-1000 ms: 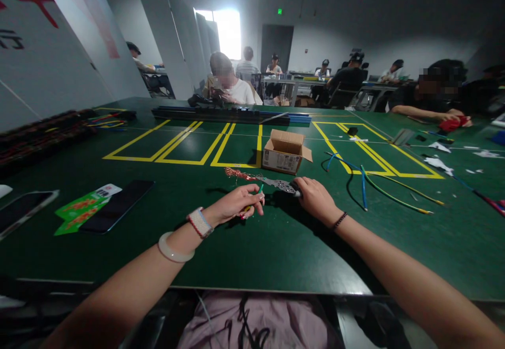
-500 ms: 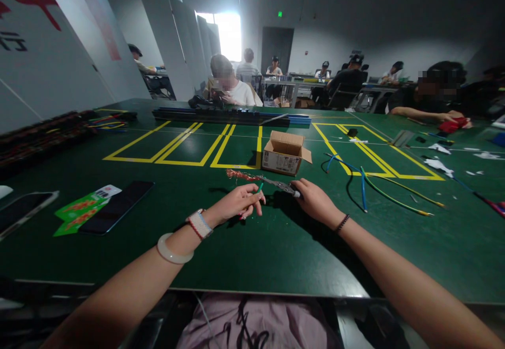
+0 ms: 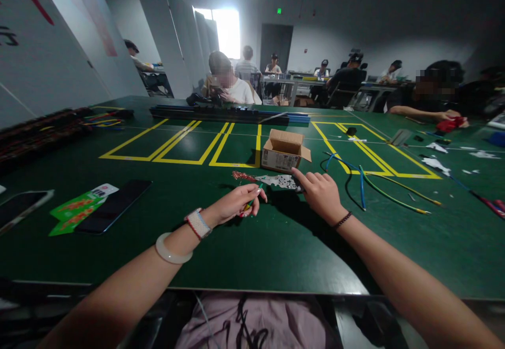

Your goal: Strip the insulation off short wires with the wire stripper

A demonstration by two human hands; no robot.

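At a green table, the left hand pinches a short green-and-yellow wire between thumb and fingers, while the right hand grips the right end of a perforated metal tool, on the near side of a cardboard box. The tool looks stiff and fairly heavy, best held by its handle end; the wire looks light and bendable, best held by its sleeve. Copper strands, farther left, appear soft and easily splayed.

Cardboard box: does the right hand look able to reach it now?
Probably yes: the right hand is near the cardboard box with nothing visibly between, though it seems occupied with the metal tool.
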